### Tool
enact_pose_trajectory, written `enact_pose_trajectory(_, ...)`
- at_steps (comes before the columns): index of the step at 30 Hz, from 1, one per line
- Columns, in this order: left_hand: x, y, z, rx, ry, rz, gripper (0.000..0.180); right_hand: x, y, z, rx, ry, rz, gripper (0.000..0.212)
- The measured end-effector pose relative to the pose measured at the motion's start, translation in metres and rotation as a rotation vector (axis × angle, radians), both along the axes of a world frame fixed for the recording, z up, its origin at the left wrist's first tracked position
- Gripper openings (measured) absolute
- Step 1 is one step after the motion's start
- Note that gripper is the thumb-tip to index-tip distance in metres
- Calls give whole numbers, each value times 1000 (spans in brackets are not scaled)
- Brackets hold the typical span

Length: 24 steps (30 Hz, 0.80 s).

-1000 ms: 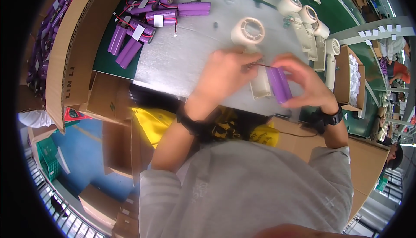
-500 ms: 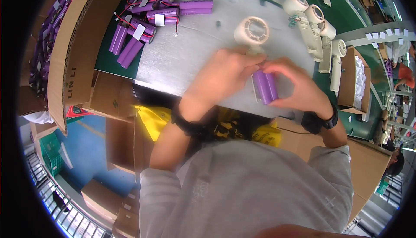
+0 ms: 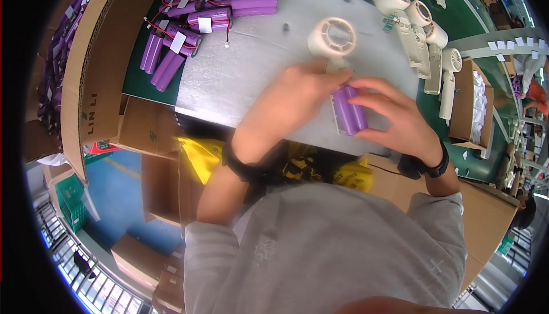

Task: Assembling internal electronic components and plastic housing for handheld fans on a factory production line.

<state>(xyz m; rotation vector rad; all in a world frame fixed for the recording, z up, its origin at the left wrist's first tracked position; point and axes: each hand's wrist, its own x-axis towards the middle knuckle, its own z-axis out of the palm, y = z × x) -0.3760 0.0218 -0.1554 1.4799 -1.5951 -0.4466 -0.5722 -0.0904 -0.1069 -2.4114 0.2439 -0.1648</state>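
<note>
A purple two-cell battery pack (image 3: 350,114) lies lengthwise in the open handle of a cream handheld fan (image 3: 331,38), whose round head points away from me. My right hand (image 3: 397,117) grips the pack from the right, fingertips near its upper end and thumb at its lower end. From the left, my left hand (image 3: 289,102) reaches to the joint between fan head and handle. Its fingers are closed there at the pack's upper end, and what they pinch is hidden. Most of the handle is covered by the pack and my hands.
Several purple battery packs (image 3: 209,21) with wires lie at the far left, beside a cardboard box (image 3: 97,80) of more. Several cream fan bodies (image 3: 412,42) rest at the right. Beyond them stands a box of white pieces (image 3: 479,105). A grey-white mat (image 3: 246,62) covers the worktop.
My right fingers have spread a little and uncovered more of the battery pack's upper part. My left hand stays at the fan's neck. The whole view has shifted slightly.
</note>
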Motion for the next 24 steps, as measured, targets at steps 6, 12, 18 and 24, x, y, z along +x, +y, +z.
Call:
enact_pose_trajectory(6, -1, -1, -1, -30, 32, -1, 33, 0, -3, -4, -27, -43, 5, 46)
enact_pose_trajectory(12, 1, -1, 1, -29, 73, -3, 32, 3, -8, -8, 46, -50, 17, 41)
enact_pose_trajectory(18, 4, -4, -1, -54, 129, -6, 30, 8, -16, -7, 82, -61, 72, 43)
enact_pose_trajectory(24, 5, -4, -2, -35, 167, -10, 32, 4, -10, -5, 42, -8, 33, 44)
